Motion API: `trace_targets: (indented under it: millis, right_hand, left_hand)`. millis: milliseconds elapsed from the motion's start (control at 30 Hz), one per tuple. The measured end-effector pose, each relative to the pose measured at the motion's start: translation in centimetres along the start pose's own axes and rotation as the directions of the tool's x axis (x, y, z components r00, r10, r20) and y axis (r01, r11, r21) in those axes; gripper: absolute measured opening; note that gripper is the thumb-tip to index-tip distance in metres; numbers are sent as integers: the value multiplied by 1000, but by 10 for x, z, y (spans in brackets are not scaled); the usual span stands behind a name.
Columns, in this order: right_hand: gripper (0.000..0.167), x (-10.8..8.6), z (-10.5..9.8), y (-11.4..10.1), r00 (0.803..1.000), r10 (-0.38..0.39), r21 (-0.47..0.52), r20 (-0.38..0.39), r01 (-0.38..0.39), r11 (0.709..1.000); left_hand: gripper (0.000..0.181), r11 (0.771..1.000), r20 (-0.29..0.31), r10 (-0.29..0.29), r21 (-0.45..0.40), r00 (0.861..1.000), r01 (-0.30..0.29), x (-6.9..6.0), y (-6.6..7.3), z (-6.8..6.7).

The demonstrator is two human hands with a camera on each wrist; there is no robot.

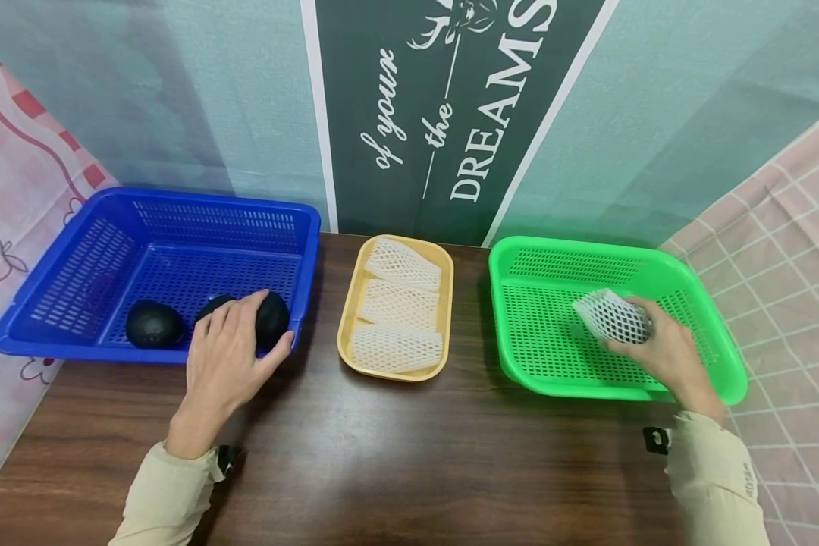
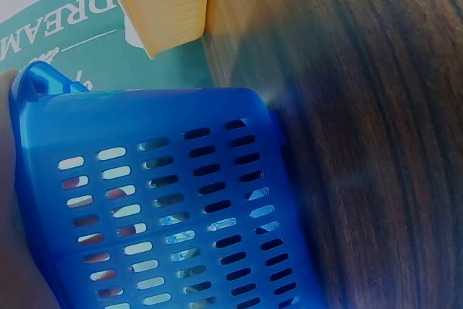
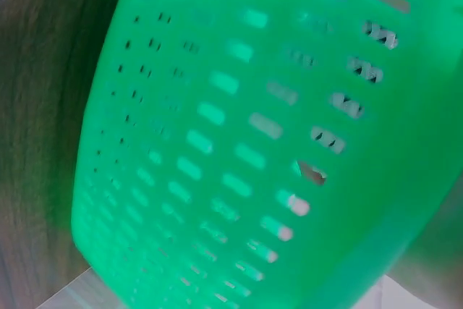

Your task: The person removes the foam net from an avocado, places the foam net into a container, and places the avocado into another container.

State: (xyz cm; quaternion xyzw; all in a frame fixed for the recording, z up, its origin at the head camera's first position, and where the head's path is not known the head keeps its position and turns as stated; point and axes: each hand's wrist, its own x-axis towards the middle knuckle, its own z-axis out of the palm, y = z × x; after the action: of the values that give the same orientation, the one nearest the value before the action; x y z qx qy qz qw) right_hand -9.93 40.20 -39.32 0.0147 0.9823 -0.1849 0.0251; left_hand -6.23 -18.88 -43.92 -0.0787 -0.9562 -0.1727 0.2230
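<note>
In the head view my left hand [image 1: 225, 349] reaches over the front rim of the blue basket [image 1: 157, 353]. Its thumb and index finger are round a black avocado [image 1: 271, 322]. A second avocado [image 1: 211, 305] is partly hidden behind the fingers, and a third avocado [image 1: 154, 324] lies to the left. Inside the green basket [image 1: 553, 387], my right hand [image 1: 669, 353] grips an avocado covered by a white foam net [image 1: 614, 315]. Both wrist views mostly show basket walls: the blue basket [image 2: 159, 121] and the green basket [image 3: 405, 179].
Between the baskets stands a yellow tray [image 1: 344, 334] with white foam nets [image 1: 396, 349] laid in three rows. All three containers sit on a dark wooden table [image 1: 409, 462]. A printed cloth [image 1: 246, 91] hangs behind, and a pink checked cloth [image 1: 792, 318] borders the right side.
</note>
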Motion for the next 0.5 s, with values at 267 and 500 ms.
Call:
trace_targets:
  millis: [267,500]
  right_hand:
    - [90,-8,2,-10,999,-43,-30,-15,43,999]
    - [88,-16,3,-26,994,-97,-5,-58,97,995]
  left_hand:
    - [72,1000,14,0,-7,1000,0,0,1,-1]
    - [74,1000,13,8,-17,1000,-8,-1,0,-3]
